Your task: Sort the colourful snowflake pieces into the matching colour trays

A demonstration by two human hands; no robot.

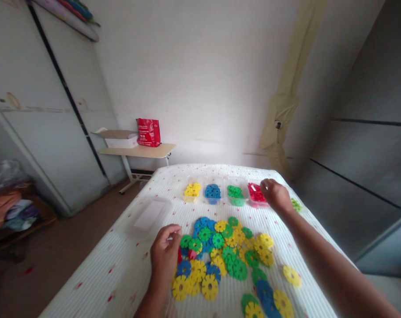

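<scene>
Basically, right hand (273,193) is nearer the box of red pieces (260,204), over its right edge, fingers bunched, can't tell if on anything; left hand (165,248) curled, grip unclear, beside the loose disc pile (217,240), which lies near-left of that box.

Bare left hand (163,254), bare right hand (276,194), slim fingers (171,229) on both, and there's the right forearm (326,251), bare too, long, tapering neatly to a narrow wrist (291,213)!
</scene>
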